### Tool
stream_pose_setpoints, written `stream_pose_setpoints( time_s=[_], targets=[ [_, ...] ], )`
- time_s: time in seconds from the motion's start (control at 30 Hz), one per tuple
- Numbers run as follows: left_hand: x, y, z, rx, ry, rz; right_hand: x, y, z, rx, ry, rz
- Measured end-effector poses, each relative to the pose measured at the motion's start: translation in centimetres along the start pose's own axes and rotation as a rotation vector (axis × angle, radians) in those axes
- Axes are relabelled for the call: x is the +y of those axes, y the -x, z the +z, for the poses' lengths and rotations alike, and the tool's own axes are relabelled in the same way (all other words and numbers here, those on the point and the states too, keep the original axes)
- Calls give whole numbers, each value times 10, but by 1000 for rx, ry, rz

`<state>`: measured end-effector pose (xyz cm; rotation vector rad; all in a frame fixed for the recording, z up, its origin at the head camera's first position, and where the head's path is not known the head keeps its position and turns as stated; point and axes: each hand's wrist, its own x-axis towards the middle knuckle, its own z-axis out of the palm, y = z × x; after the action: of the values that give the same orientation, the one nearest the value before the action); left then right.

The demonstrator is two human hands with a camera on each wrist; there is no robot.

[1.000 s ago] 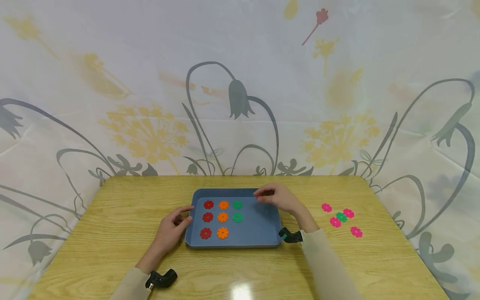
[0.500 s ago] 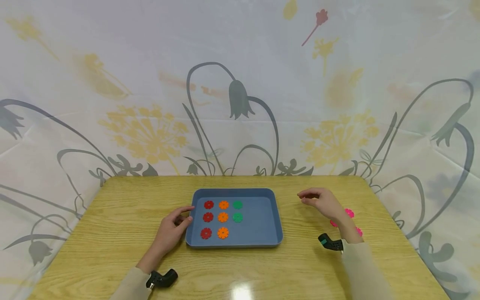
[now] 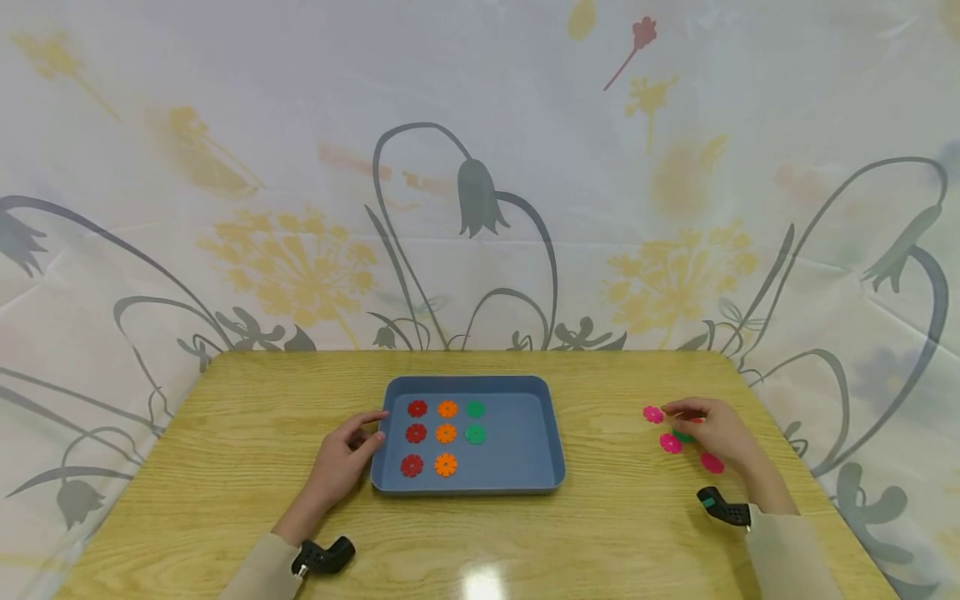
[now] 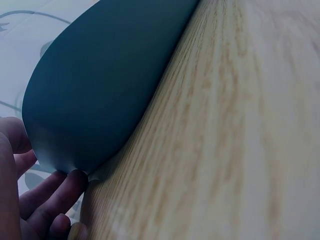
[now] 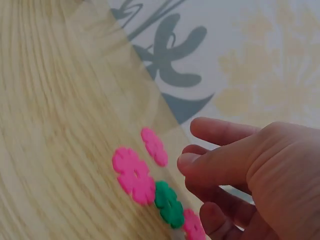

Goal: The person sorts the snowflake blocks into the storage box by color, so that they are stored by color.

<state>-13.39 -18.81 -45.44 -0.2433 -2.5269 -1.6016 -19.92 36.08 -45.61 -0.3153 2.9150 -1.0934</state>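
Touching the blue tray (image 3: pixel 517 454) at lower centre, where eight discs (image 3: pixel 446 433) lie placed, the relaxed left hand (image 3: pixel 339 465) holds nothing, while the right hand (image 3: pixel 726 435), empty and loosely bent, hovers lower right near unplaced green (image 5: pixel 170 205) and pink discs (image 5: pixel 134 176).

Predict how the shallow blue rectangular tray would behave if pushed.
The shallow blue rectangular tray probably stays stiff, as its walls look smooth and upright. Sitting low and broad on the wood-grain tabletop, it seems likelier to slide than tip. The red, orange and green notched discs inside might shift, lying apparently loose.
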Motion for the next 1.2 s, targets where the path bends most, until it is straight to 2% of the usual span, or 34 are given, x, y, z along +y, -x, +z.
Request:
stream_pose_setpoints(
  time_s=[0.23, 0.57, 1.2],
  targets=[
    [0, 0, 0, -3, -3, -13, 6, 9, -3, -15, 62, 28],
    [-1, 0, 1, 9, 2, -10, 7, 10, 0, -1, 126, 53],
    [-3, 0, 1, 7, -22, 16, 5, 9, 2, 27, 174, 63]
  ],
)
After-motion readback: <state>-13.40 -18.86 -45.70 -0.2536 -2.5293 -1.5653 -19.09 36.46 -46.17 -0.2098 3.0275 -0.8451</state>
